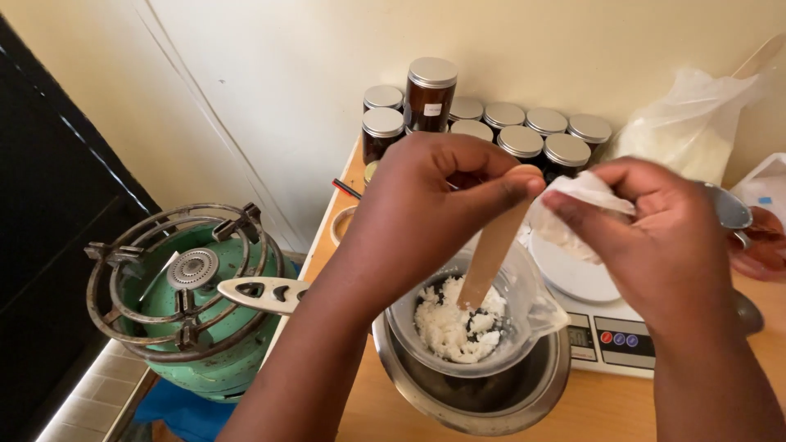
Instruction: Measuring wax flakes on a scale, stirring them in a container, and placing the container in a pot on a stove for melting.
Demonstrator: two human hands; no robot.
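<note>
My left hand grips the top of a flat wooden stick whose lower end stands in white crumbly flakes inside a clear plastic jug. The jug rests in a steel pot with a pale handle pointing left. My right hand pinches a crumpled white tissue or plastic scrap just right of the stick's top, above the jug.
A white kitchen scale sits right of the pot on the wooden table. Several dark jars with silver lids stand at the back wall. A plastic bag of white flakes lies far right. A green gas burner stands left.
</note>
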